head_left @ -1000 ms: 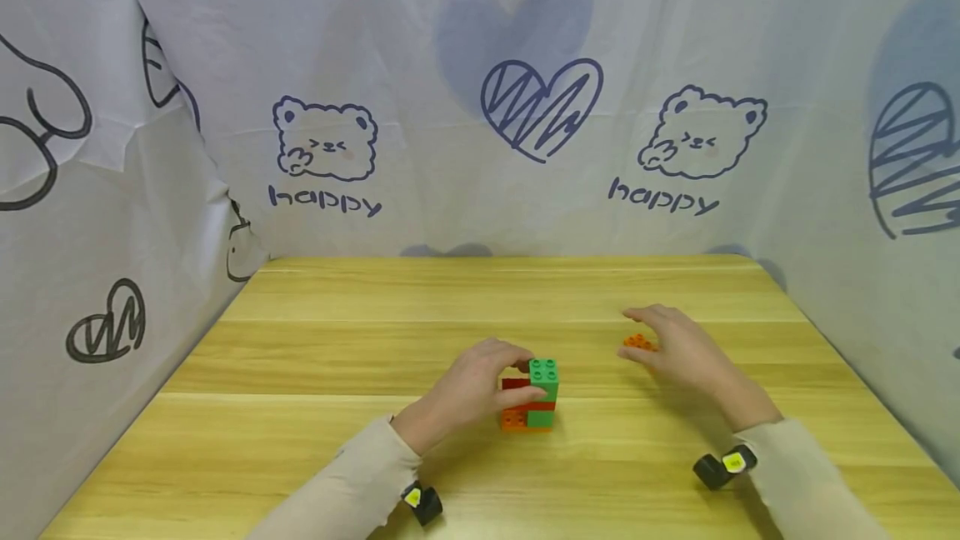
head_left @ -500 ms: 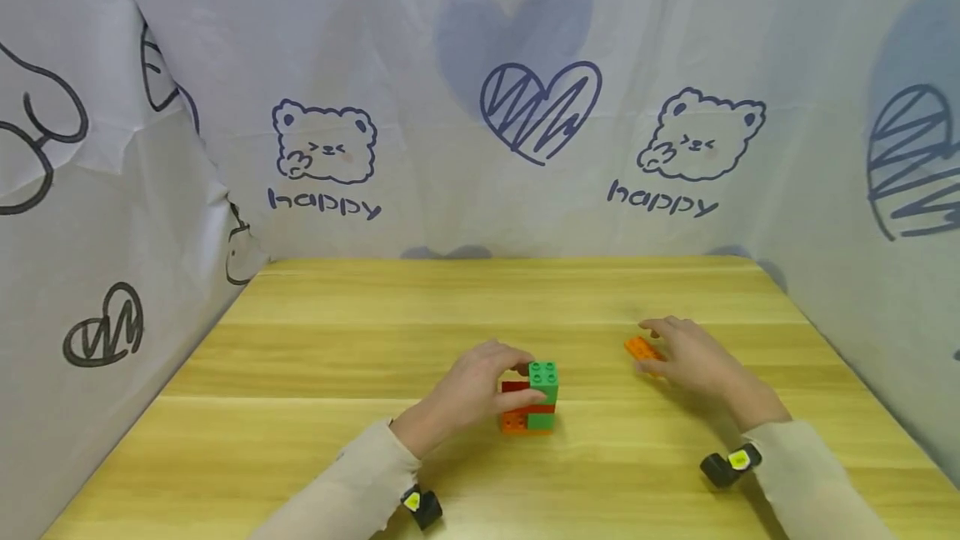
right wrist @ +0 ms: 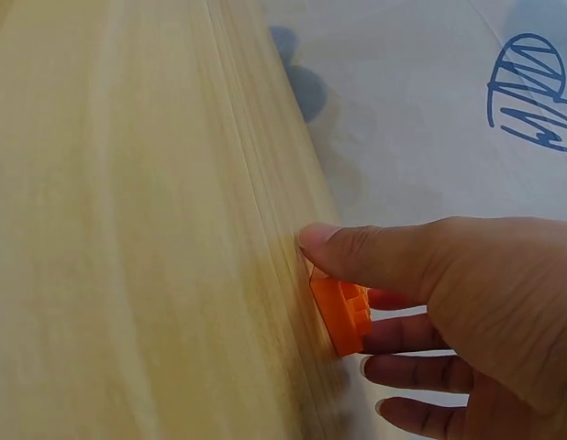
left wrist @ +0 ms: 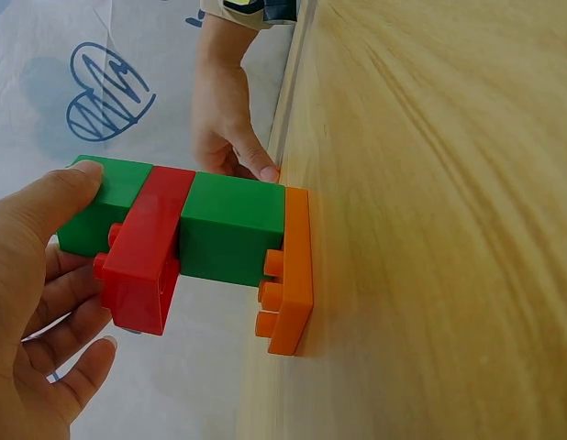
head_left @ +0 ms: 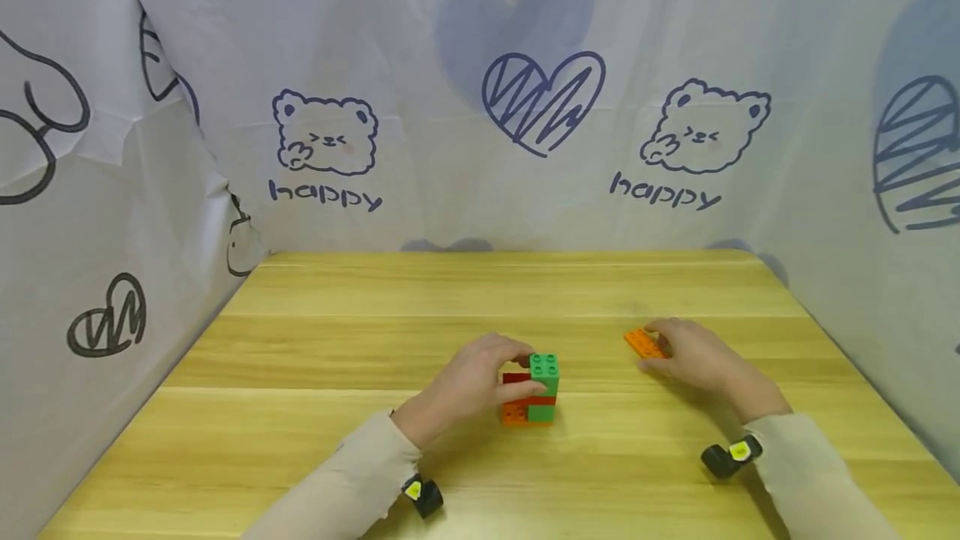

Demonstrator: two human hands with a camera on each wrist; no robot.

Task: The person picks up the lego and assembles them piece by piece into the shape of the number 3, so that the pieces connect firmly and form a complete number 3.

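Observation:
A tower of toy building bricks stands on the table: an orange base plate (left wrist: pixel 294 275), a green brick (left wrist: pixel 230 225), a red brick (left wrist: pixel 144 266) jutting to one side, and a green brick (head_left: pixel 543 367) on top. My left hand (head_left: pixel 468 380) grips the top green brick between thumb and fingers. Farther right and back, a thin orange studded brick (head_left: pixel 642 343) lies on the wood. With thumb and index finger, my right hand (head_left: pixel 693 361) pinches its near right end; the hand covers that end in the head view. The other right fingers hang apart from the brick.
The wood-grain table (head_left: pixel 337 307) reaches back to a white cloth (head_left: pixel 450 190) printed with bears and hearts. More cloth hangs at the left and right sides. Each wrist wears a small black camera (head_left: pixel 422 496).
My right hand's thumb and fingers have come together on the orange brick, after hovering wider around it. The left hand and the tower stay in place.

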